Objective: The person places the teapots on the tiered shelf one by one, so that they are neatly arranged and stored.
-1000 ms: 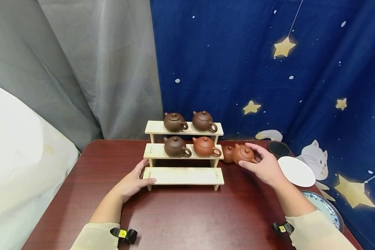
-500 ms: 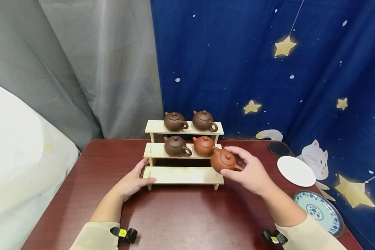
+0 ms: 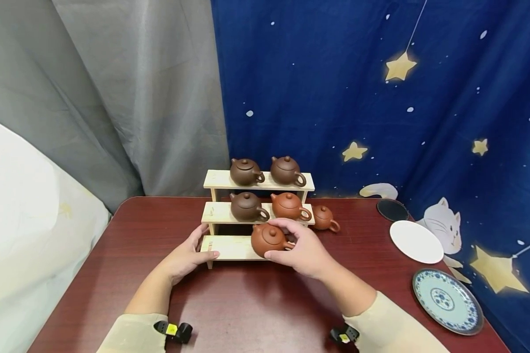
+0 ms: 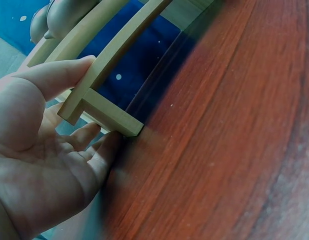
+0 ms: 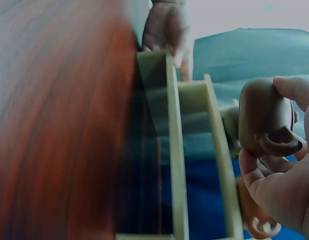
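My right hand (image 3: 302,250) holds a reddish-brown clay teapot (image 3: 267,239) between thumb and fingers, over the lowest step of a three-tier wooden stand (image 3: 231,249). In the right wrist view, the held teapot (image 5: 264,112) appears apart from the planks, its handle near my palm. My left hand (image 3: 190,255) grips the stand's left end; the left wrist view has the thumb on the plank edge and the fingers by the leg (image 4: 112,112). A dark teapot (image 3: 247,207) and a red one (image 3: 288,206) sit on the middle step. Two dark teapots (image 3: 246,172) occupy the top.
Another reddish teapot (image 3: 323,218) stands on the table (image 3: 238,309) just right of the stand. Along the right edge lie a black round piece (image 3: 393,209), a white plate (image 3: 417,241) and a blue-patterned plate (image 3: 461,311). Curtains (image 3: 291,98) hang behind.
My right hand has carried the reddish-brown teapot leftward from beside the other table teapot to over the lowest step. My left hand has stayed at the stand's left end.
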A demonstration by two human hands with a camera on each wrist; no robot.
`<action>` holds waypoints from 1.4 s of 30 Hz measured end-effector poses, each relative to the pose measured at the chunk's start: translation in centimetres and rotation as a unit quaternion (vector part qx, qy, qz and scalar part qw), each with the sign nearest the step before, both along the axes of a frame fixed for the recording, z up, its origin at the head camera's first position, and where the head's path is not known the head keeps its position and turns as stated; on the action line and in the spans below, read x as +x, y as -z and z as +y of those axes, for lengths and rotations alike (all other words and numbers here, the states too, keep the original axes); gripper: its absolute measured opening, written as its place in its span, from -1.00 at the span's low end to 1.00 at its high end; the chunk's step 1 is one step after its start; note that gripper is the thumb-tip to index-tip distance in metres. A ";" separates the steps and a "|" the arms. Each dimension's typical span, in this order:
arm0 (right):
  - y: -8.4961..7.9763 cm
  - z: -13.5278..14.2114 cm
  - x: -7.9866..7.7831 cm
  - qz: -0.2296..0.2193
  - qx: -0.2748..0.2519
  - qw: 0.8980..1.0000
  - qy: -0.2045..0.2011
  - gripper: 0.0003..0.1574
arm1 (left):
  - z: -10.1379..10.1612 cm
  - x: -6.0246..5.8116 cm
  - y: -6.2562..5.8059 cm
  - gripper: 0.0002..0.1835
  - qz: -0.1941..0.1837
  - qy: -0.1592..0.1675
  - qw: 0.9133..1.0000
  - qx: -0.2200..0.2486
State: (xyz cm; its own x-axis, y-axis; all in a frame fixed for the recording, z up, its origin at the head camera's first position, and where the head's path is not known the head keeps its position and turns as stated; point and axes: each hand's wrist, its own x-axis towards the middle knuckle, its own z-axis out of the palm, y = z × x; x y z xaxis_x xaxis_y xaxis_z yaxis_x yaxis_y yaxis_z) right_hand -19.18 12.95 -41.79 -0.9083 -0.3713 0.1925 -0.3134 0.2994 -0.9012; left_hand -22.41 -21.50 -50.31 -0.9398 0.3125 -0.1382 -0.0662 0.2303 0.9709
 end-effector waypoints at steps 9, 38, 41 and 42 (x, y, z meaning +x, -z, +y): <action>2.1 -3.6 -0.9 -0.013 0.040 0.999 0.017 -0.11 | -0.1 0.0 -0.2 0.21 0.000 -0.001 1.000 0.000; 3.6 -3.7 -1.1 -0.001 0.040 0.999 0.023 -0.26 | 0.0 0.0 -0.3 0.21 -0.005 0.002 1.000 -0.008; 3.1 -2.4 -0.4 0.011 0.026 0.999 0.032 -0.33 | 0.0 0.0 -0.2 0.21 -0.007 0.003 1.000 -0.004; 2.9 -2.0 -0.3 0.018 0.020 0.999 0.033 -0.36 | 0.0 0.0 -0.2 0.21 -0.007 0.003 1.000 -0.003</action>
State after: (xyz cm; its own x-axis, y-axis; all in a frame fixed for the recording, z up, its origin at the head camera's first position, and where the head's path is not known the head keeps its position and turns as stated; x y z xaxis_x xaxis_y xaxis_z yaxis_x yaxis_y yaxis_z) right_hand -19.46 10.97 -44.69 -0.9242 -0.3181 0.2114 -0.3233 0.3570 -0.8764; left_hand -22.42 -21.45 -50.10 -0.9359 0.3177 -0.1524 -0.0775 0.2364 0.9686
